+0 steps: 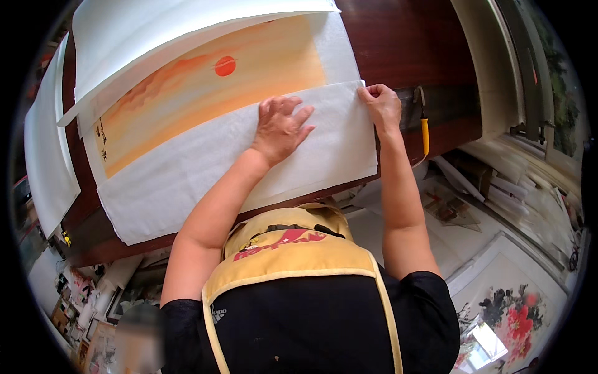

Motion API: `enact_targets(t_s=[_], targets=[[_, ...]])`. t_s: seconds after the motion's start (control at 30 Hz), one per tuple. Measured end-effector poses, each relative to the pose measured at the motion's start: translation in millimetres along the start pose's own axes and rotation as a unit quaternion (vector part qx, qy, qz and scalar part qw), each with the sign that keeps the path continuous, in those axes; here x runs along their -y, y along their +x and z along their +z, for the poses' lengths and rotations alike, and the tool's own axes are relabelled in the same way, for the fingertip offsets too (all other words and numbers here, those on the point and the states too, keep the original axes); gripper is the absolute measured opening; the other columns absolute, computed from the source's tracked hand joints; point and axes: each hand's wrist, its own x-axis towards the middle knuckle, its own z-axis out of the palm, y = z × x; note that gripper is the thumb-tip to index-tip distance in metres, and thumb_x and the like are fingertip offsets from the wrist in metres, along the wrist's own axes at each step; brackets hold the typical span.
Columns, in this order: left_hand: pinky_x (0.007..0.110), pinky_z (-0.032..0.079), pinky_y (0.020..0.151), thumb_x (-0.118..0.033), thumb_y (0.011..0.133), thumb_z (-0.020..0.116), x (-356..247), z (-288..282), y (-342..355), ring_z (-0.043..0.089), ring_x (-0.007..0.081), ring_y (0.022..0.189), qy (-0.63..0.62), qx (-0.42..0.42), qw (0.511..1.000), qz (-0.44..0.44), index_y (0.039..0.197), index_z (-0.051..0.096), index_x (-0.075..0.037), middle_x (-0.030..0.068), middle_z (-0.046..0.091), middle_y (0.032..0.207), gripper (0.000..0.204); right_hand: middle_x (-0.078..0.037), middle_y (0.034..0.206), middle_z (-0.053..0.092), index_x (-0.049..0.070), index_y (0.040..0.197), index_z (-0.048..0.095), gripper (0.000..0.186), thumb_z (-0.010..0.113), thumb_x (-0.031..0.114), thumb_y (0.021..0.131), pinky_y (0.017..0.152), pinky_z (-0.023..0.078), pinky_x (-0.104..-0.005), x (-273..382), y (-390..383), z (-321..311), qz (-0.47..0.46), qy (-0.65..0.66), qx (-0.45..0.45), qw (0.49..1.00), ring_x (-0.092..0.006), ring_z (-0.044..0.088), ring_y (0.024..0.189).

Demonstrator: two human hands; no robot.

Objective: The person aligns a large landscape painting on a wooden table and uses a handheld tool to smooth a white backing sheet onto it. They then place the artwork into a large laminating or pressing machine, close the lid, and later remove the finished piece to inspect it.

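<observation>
An orange-toned painting [205,96] with a red sun lies flat on the dark red table [408,43]. A white sheet [180,168] covers its near part, its straight edge running across the picture. My left hand [280,129] rests on this sheet near that edge, palm down with fingers spread. At the sheet's far right corner, my right hand [381,103] pinches the corner between thumb and fingers. Over the painting's far side curves another large white sheet [187,37], hiding that part.
Right of my right hand lies a yellow-handled tool [425,134] with a bent metal tip and a cord. Another white sheet [47,143] hangs at the table's left end. A flower painting [514,318] lies at lower right. Rolled papers [523,190] are stacked by the window.
</observation>
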Motion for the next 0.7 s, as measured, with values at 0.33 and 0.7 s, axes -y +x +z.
enact_targets(t_s=[0.33,0.7], targets=[[0.051,0.031,0.108,-0.035,0.085,0.076,-18.8,35.1,14.8,0.041,0.0289,0.123,0.039,-0.019,0.999,-0.014,0.127,0.06,-0.025,0.0043,0.048,0.13,0.046,-0.008,0.089,0.072,0.008,0.089,0.073,0.03,0.073,0.037,0.087,0.075,0.053,-0.0404,-12.1,8.7,-7.4,-0.087,0.013,0.022,0.996,-0.0264,0.068,0.084],[0.049,0.028,0.111,-0.045,0.087,0.071,-22.1,34.9,18.3,0.041,0.0222,0.126,0.093,0.005,0.995,-0.02,0.129,0.058,-0.029,-0.0002,0.048,0.135,0.047,-0.007,0.082,0.069,0.007,0.084,0.072,0.029,0.074,0.036,0.087,0.07,0.052,-0.0409,-10.8,10.5,-6.1,-0.102,0.007,0.014,0.995,-0.0257,0.067,0.079]])
